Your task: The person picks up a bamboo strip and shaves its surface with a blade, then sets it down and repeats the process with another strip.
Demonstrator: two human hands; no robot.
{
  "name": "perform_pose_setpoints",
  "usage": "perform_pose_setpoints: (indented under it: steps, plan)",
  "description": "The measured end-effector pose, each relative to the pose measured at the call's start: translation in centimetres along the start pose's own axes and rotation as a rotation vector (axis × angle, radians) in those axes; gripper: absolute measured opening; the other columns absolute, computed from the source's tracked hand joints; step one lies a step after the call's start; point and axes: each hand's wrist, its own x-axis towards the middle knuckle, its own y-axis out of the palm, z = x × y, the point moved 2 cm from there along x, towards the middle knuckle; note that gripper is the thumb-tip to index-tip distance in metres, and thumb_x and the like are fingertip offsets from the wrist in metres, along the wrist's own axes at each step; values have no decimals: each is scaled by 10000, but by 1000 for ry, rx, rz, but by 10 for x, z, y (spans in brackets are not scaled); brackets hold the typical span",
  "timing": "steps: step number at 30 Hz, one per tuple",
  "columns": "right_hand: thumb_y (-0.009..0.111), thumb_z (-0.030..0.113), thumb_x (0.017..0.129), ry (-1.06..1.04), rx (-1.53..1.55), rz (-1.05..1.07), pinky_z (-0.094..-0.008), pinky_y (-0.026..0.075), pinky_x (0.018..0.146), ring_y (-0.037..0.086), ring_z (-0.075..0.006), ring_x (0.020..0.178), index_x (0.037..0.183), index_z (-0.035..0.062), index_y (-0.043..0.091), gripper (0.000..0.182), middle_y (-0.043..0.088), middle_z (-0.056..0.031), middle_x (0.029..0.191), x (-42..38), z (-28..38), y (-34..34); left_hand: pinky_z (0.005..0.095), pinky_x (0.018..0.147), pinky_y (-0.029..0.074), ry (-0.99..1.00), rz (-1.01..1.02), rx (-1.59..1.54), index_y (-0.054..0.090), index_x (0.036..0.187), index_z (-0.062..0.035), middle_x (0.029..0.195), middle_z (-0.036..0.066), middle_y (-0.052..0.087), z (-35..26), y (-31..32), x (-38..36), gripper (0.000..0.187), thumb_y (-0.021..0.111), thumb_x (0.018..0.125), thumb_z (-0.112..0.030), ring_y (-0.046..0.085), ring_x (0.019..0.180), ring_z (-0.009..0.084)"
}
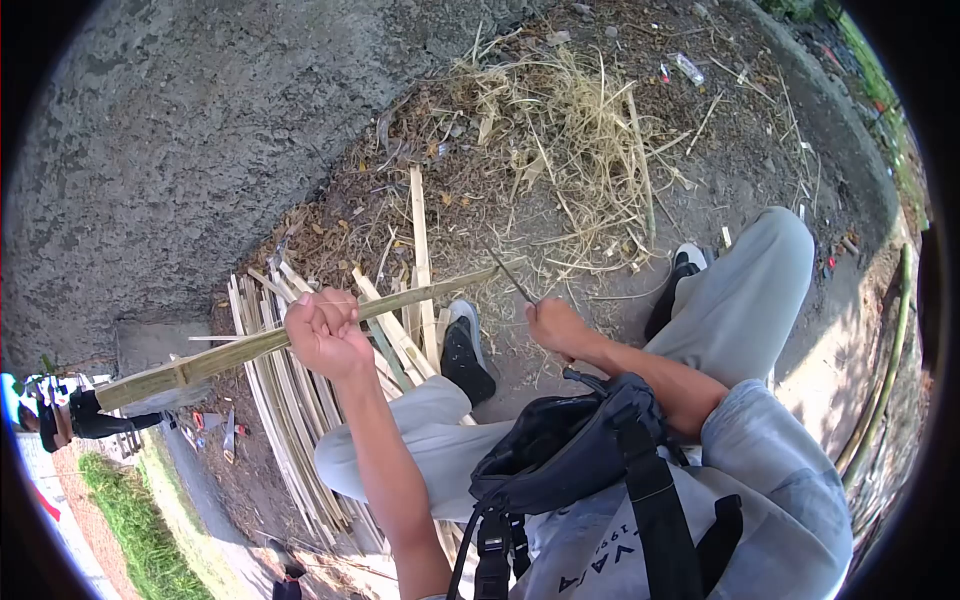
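My left hand (328, 335) is closed round a long bamboo slat (225, 352), which slants across in front of me from lower left to upper right. In my right hand (560, 328) is a knife (517, 280) with a thin dark blade. Its tip reaches the slat's far right end and seems to touch or cross it; the exact contact is too small to tell. Fingers cover most of the knife's handle. Below my left forearm lies a bundle of split bamboo strips (275, 420) on the ground, partly hidden by my leg.
A heap of bamboo shavings (570, 120) lies ahead, beside a rough grey concrete surface (200, 150). My shoes (467, 352) and bent knees flank the work. A black bag (560, 440) hangs at my chest. Another person (95, 415) is at the far left. A plastic bottle (689, 69) lies farther off.
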Motion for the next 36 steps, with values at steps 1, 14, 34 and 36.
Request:
perform_pose_setpoints:
  steps: [1, 14, 34, 36]
  plan:
    - [437, 320, 1003, 50, 2, -1, -561, 506, 710, 619, -516, 712, 780, -68, 652, 497, 607, -319, 688, 1, -11, -2, 325, 486, 276, -2, 2, 3, 238, 492, -151, 433, 19, 224, 0, -2, 1, 455, 468, 884, -188, 236, 433, 149]
    - [359, 322, 1029, -16, -144, 111, -577, 502, 706, 621, -516, 744, 949, -54, 640, 476, 623, -321, 740, 15, -64, 11, 322, 478, 262, -1, 24, -32, 221, 516, -165, 437, 11, 207, 0, -8, 4, 447, 468, 888, -187, 211, 429, 139]
    - [383, 355, 1023, -226, 7, 6, -571, 513, 720, 627, -503, 693, 1001, -26, 631, 455, 619, -304, 688, -13, 45, -9, 302, 545, 337, 115, -351, 76, 300, 591, -163, 494, -10, 275, -1, 2, -4, 441, 519, 972, -212, 271, 467, 121]
    - [378, 361, 1025, -285, 59, 35, -569, 516, 727, 630, -500, 699, 1032, -22, 621, 453, 620, -302, 687, -20, 53, -9, 297, 556, 352, 107, -396, 65, 310, 603, -164, 499, -13, 285, -2, -4, -2, 433, 529, 974, -205, 285, 468, 112]
